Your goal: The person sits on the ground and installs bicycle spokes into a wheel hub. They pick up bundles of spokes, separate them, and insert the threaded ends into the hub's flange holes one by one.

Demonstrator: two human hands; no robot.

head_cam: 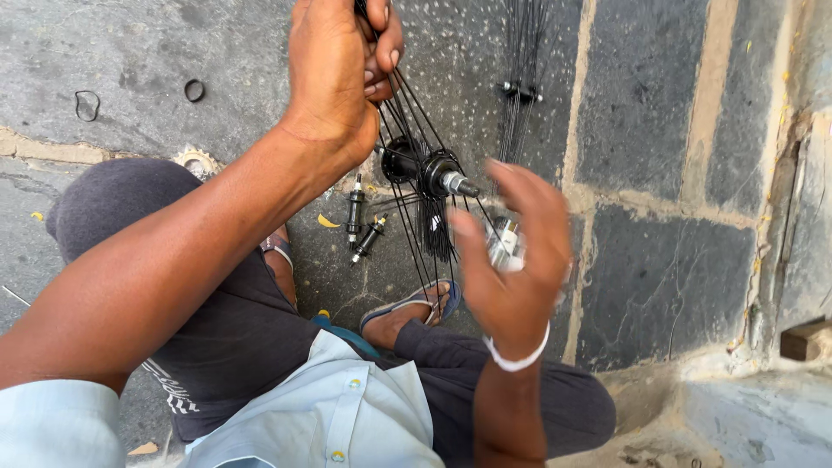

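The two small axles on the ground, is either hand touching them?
No. The two small axles lie on the stone floor, apart from both hands; the left hand grips black spokes above.

Left hand (338, 69) raised, fingers pinched shut; right hand (511, 260) lower, seemingly loosely curled.

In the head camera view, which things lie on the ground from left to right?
Wire loop → small black ring → toothed sprocket → two black axles → second spoked hub → wooden block.
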